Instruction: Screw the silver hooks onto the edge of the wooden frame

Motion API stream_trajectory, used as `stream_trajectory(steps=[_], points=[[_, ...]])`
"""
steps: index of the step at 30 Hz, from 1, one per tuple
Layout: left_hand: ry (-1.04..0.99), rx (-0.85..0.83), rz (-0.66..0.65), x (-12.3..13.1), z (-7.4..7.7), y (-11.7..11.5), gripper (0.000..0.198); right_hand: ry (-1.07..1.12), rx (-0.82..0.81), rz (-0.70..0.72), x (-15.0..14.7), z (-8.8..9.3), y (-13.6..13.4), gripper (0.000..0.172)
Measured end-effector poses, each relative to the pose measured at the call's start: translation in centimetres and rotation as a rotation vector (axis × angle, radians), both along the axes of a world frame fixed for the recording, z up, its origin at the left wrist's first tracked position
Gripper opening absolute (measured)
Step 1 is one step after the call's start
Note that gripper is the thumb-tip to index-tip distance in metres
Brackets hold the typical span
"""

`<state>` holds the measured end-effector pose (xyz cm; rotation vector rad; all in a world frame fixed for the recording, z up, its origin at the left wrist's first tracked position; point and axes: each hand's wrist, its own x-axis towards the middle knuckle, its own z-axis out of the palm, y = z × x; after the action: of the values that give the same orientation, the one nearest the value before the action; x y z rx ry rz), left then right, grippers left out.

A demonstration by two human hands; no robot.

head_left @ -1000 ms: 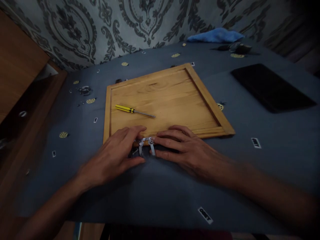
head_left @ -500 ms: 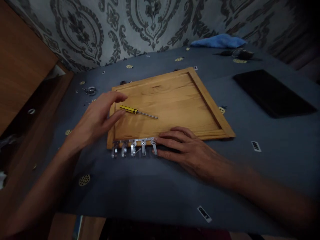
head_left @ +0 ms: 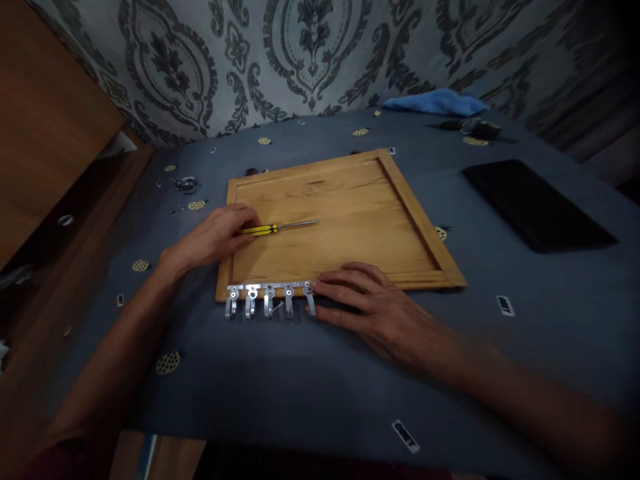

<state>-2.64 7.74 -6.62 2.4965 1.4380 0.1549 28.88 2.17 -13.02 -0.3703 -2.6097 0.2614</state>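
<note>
A framed wooden panel [head_left: 345, 207] lies on the cloth-covered table, its raised rim facing up. On its face rests a screwdriver [head_left: 266, 230] with a yellow and black handle and a thin metal shaft pointing right. My left hand [head_left: 217, 233] has its thumb and fingers closed around the handle's end. Along the panel's near rim lies a metal hook rail [head_left: 261, 289], with several hooks hanging over the edge. At its right end, my right hand [head_left: 385, 303] pinches the rail against the rim between thumb and fingers, the other fingers resting on the wood.
A dark flat slab [head_left: 537, 205] lies to the right. Behind it are a dark tool [head_left: 473, 127] and a blue cloth [head_left: 435, 102] near the patterned wall. Small metal pieces [head_left: 186, 185] sit at the back left, beside a wooden cabinet [head_left: 60, 80].
My left hand has come down and closed on the screwdriver's handle, swinging its shaft tip away from me. My right hand stays at the hook rail's end. The view has shifted slightly.
</note>
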Motion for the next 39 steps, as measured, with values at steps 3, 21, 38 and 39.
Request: stream_trajectory(steps=[3, 21, 38, 39], points=[[-0.059, -0.011, 0.024, -0.1, 0.1, 0.1, 0.021, -0.003, 0.006, -0.004, 0.0, -0.1, 0.0, 0.035], [-0.894, 0.206, 0.086, 4.1, 4.5, -4.4, 0.012, -0.026, -0.003, -0.026, 0.1, 0.1, -0.2, 0.030], [-0.545, 0.354, -0.031, 6.6, 4.8, -7.7, 0.030, -0.004, 0.009, -0.014, 0.0, 0.2, -0.2, 0.030], [-0.532, 0.359, -0.038, 6.6, 4.7, -7.7, 0.031, 0.000, 0.010, -0.014, 0.0, 0.2, -0.2, 0.030]])
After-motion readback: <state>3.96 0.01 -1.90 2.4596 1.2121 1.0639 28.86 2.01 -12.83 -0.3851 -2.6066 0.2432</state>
